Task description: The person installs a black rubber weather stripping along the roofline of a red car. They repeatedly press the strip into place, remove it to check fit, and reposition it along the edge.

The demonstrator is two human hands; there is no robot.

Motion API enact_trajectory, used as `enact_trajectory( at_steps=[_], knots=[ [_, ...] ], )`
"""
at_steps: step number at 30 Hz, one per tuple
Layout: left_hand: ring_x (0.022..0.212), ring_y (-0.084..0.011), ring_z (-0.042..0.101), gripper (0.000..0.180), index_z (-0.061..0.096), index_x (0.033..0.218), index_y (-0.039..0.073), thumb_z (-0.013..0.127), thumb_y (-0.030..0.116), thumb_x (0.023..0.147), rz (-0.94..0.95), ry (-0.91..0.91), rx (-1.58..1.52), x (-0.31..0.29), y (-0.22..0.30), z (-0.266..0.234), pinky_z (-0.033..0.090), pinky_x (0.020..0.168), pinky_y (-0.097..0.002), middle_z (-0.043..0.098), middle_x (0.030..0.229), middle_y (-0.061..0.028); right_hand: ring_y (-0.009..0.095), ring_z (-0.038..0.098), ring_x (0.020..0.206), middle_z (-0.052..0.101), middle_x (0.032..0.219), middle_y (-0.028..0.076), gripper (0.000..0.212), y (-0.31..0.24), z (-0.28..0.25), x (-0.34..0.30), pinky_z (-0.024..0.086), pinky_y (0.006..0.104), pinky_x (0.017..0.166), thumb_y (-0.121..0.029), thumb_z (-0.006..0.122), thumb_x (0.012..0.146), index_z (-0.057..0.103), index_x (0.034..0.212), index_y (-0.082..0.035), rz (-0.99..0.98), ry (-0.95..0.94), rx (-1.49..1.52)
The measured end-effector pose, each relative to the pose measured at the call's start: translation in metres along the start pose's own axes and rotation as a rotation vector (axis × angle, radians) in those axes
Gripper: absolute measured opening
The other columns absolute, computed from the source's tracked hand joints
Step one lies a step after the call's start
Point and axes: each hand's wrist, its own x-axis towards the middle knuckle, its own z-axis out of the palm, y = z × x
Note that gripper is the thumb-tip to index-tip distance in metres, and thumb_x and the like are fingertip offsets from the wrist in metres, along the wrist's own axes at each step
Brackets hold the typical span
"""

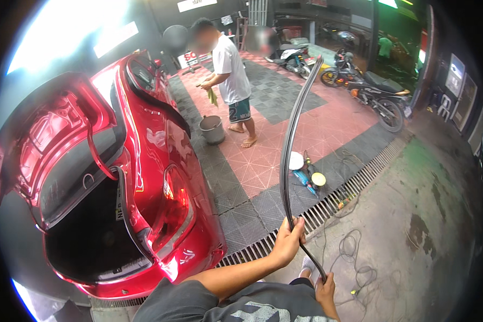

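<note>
Our left hand point(288, 244) is closed around a long black rubber-like strip point(284, 172), fingers and thumb wrapped over it some way up from its lower end. Our right hand point(326, 291) has its fingers closed on the strip at that lower end, just above the concrete in our view. Between and beyond the hands the strip bows upward, its free tip rising across the floor behind.

Beneath us the bare concrete point(408, 204) is grey and stained, with a loose cable point(354, 252) lying in loops. A slotted drain grate point(365, 174) divides it from ribbed floor tiles point(247, 172), laid in red and dark grey areas. On the tiles near the grate sits a blue power tool point(305, 181), with a yellow disc and a white disc beside it.

To our left stands a glossy red car point(161, 134), its boot lid point(43, 129) raised. Past it, another person point(231, 70) in a pale shirt holds a yellow-green cloth point(212, 96) near a grey bucket point(212, 130). Farther right a motorcycle point(378, 86) is parked near a green-lit opening, and bright light washes the upper left.
</note>
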Motion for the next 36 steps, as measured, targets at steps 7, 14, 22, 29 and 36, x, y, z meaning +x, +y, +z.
enact_trajectory(
  at_steps=[7,14,22,29,36],
  knots=[
    [0.073,-0.0138,0.051,0.028,0.040,0.107,0.012,0.045,0.035,0.121,0.223,0.098,-0.015,0.109,0.023,0.051,0.052,0.073,-0.0330,0.046,0.083,-0.0011,0.045,0.065,0.085,0.064,0.091,0.024,0.068,0.030,0.000,0.194,0.050,0.0527,0.076,-0.069,0.062,0.103,0.051,0.115,-0.003,-0.132,-0.401,0.202],
    [0.075,-0.0152,0.051,0.033,0.040,0.102,0.013,0.039,0.040,0.122,0.334,0.315,-0.034,0.186,0.045,0.076,0.053,0.079,-0.0369,0.046,0.084,-0.0018,0.040,0.061,0.080,0.057,0.086,0.019,0.078,0.027,-0.005,0.333,0.048,0.0488,0.074,-0.080,0.035,0.106,0.046,0.117,-0.004,-0.310,-0.518,0.260],
    [0.076,-0.0177,0.052,0.037,0.042,0.101,0.014,0.039,0.046,0.121,0.324,0.420,-0.100,0.249,0.035,0.027,0.054,0.081,-0.0400,0.047,0.082,-0.0034,0.056,0.066,0.094,0.064,0.098,0.032,0.081,0.031,0.052,0.395,0.050,0.0574,0.079,-0.080,0.035,0.106,0.046,0.128,-0.003,-0.298,-0.681,0.259],
    [0.072,-0.0159,0.049,0.038,0.041,0.103,0.014,0.036,0.047,0.121,0.360,0.403,-0.071,0.345,0.054,-0.062,0.051,0.076,-0.0372,0.046,0.080,-0.0024,0.044,0.071,0.091,0.070,0.096,0.023,0.073,0.011,0.154,0.484,0.054,0.0487,0.079,-0.077,0.052,0.105,0.057,0.119,-0.005,-0.253,-0.859,0.221],
    [0.072,-0.0132,0.046,0.034,0.037,0.105,0.013,0.035,0.043,0.122,0.405,0.296,-0.028,0.440,0.111,-0.144,0.049,0.073,-0.0332,0.043,0.081,-0.0014,0.034,0.075,0.085,0.074,0.098,0.017,0.047,-0.102,0.242,0.576,0.056,0.0440,0.076,-0.049,0.071,0.105,0.060,0.120,-0.006,-0.348,-0.925,0.228]
  ],
)
